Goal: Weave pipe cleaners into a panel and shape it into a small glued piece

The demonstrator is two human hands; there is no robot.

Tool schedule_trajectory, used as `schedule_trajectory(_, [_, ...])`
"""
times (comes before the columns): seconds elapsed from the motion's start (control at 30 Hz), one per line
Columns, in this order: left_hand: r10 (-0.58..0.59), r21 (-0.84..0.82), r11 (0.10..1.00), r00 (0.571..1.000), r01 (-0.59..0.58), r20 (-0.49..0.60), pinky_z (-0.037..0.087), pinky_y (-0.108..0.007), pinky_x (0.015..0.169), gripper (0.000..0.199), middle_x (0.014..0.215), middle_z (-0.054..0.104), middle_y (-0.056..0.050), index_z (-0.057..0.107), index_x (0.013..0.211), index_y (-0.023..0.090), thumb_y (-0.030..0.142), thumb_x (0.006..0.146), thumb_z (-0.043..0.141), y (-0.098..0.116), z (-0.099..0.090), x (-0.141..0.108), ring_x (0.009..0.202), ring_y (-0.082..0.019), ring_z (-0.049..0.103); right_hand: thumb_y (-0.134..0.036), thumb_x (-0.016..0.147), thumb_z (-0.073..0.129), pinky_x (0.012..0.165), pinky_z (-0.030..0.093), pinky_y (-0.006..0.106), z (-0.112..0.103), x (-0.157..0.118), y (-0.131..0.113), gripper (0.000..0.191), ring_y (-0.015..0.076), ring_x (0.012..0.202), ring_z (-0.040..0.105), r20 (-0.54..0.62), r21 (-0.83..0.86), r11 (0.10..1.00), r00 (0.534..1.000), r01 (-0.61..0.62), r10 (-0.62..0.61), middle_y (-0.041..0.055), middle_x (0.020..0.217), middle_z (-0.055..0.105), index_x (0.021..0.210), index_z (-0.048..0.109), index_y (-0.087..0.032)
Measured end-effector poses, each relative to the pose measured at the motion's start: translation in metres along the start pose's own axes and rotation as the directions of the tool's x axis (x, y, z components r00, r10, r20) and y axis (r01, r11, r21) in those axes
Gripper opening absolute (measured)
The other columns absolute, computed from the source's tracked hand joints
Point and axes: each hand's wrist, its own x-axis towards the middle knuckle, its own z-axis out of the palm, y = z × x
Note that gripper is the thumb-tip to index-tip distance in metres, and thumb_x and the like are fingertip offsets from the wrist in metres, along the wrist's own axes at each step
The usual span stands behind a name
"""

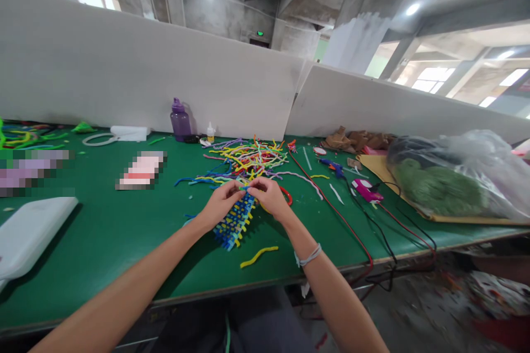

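Observation:
A woven piece of blue and yellow strips point(235, 224) hangs at a slant over the green table, its top edge between my hands. My left hand point(224, 202) pinches its upper edge from the left. From the right, my right hand point(268, 197) pinches the same edge, the fingertips of both hands close together. Behind them lies a loose pile of colourful fuzzy strips point(259, 157). One yellow strip point(259, 256) rests alone near the table's front edge. Part of a red ring point(287, 195) shows beside my right wrist.
A purple bottle point(180, 121) and a small glue bottle point(211, 133) stand by the white partition. On the right are a blue glue gun point(332, 166), a pink device point(367, 191), cables and a plastic bag of green material point(441, 187). A white object point(35, 234) lies left.

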Motion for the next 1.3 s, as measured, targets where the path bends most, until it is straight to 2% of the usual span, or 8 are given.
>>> schedule_trajectory(0.23, [-0.010,-0.034,0.999,1.000,0.010,-0.004,0.032,-0.023,0.055,0.019,0.062,0.045,0.004,0.055,0.080,0.015,0.034,0.079,0.052,0.0013,-0.0013,0.0002,0.058,-0.011,0.040,-0.027,0.066,0.057,0.047,0.042,0.021,-0.0032,-0.0016,-0.0052,0.015,0.0112,0.057,0.050,0.069,0.122,0.983,0.989,-0.136,0.128,-0.0017,0.065,0.056,0.077,0.061,-0.018])
schedule_trajectory(0.43, [-0.014,-0.011,1.000,1.000,0.014,0.007,0.029,-0.022,0.053,0.020,0.060,0.040,0.005,0.054,0.082,0.015,0.035,0.079,0.052,-0.0007,-0.0017,-0.0007,0.057,-0.010,0.037,-0.021,0.065,0.053,0.047,0.042,0.020,-0.0045,-0.0018,-0.0074,0.014,0.0099,0.056,0.049,0.072,0.094,0.989,0.991,-0.117,0.111,-0.0023,0.063,0.055,0.075,0.061,-0.017])
schedule_trajectory(0.63, [-0.003,0.013,1.000,1.000,0.003,-0.008,0.029,-0.022,0.053,0.020,0.059,0.040,0.005,0.054,0.081,0.016,0.036,0.079,0.053,-0.0009,-0.0016,0.0001,0.056,-0.010,0.037,-0.022,0.066,0.052,0.047,0.040,0.019,-0.0034,-0.0017,-0.0075,0.013,0.0099,0.056,0.049,0.061,0.071,0.991,0.992,-0.114,0.110,-0.0021,0.064,0.056,0.075,0.060,-0.017])
schedule_trajectory(0.83, [0.018,0.029,0.999,0.999,-0.017,-0.034,0.029,-0.021,0.053,0.017,0.060,0.039,0.005,0.050,0.077,0.016,0.033,0.079,0.053,-0.0023,-0.0018,-0.0010,0.057,-0.010,0.036,-0.021,0.067,0.051,0.048,0.039,0.020,-0.0017,-0.0008,-0.0028,0.007,0.0093,0.053,0.046,0.025,-0.004,0.998,0.998,-0.059,0.059,-0.0036,0.060,0.051,0.070,0.056,-0.018])
schedule_trajectory(1.13, [0.025,0.051,0.998,1.000,-0.024,-0.009,0.030,-0.022,0.055,0.018,0.061,0.041,0.005,0.049,0.075,0.016,0.034,0.079,0.052,-0.0042,-0.0007,-0.0004,0.058,-0.010,0.037,-0.016,0.067,0.047,0.055,0.039,0.021,-0.0024,0.0007,0.0006,0.012,0.0102,0.057,0.048,0.047,-0.041,0.999,0.999,0.022,-0.021,-0.0023,0.065,0.055,0.072,0.058,-0.017])
schedule_trajectory(1.3, [-0.001,0.045,0.999,1.000,0.001,0.005,0.030,-0.023,0.055,0.020,0.061,0.041,0.004,0.050,0.071,0.016,0.034,0.080,0.049,0.0004,-0.0007,-0.0001,0.058,-0.010,0.037,-0.013,0.068,0.045,0.060,0.041,0.022,-0.0010,0.0000,0.0000,0.013,0.0120,0.067,0.052,0.033,-0.084,0.989,0.993,0.119,-0.116,-0.0011,0.070,0.056,0.072,0.056,-0.018])
